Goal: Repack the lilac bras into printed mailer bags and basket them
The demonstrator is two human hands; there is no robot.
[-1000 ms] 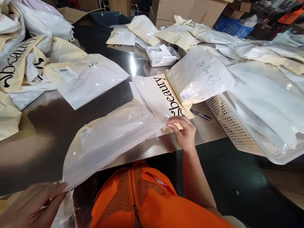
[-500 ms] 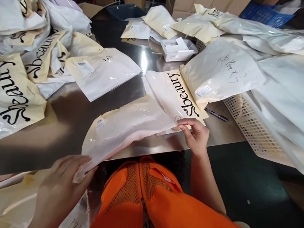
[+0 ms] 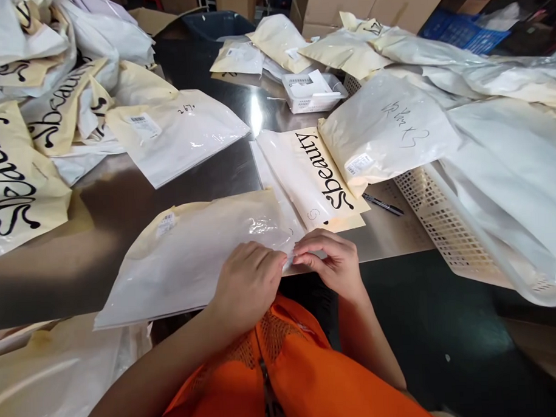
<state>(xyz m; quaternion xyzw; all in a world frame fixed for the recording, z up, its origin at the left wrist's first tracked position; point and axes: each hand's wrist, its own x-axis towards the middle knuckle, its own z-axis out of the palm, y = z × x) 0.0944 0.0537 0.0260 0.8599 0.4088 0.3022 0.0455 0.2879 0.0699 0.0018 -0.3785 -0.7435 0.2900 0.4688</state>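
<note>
A white and cream plastic bag (image 3: pixel 188 254) with a small barcode label lies flat at the table's front edge, its lower left corner hanging past it. My left hand (image 3: pixel 251 281) is closed at the bag's lower right edge, fingertips at the corner. Close beside it, my right hand (image 3: pixel 332 258) pinches that same corner between thumb and fingers. Just beyond my hands rests a flat bag printed "Sbeauty" (image 3: pixel 299 174), on top of other flat bags. The exact grip at the corner is partly hidden by my fingers.
A full bag with handwriting (image 3: pixel 389 131) leans on a white basket (image 3: pixel 452 233) at right. A black pen (image 3: pixel 383 205) lies near it. Packed bags (image 3: pixel 73 100) pile up at left. A small white tray (image 3: pixel 313 101) stands further back. More bags (image 3: pixel 51 374) sit below the table edge.
My left hand has moved right from the bag's left end to its right corner. The bag now lies flatter on the table. My right hand has come slightly left and nearer.
</note>
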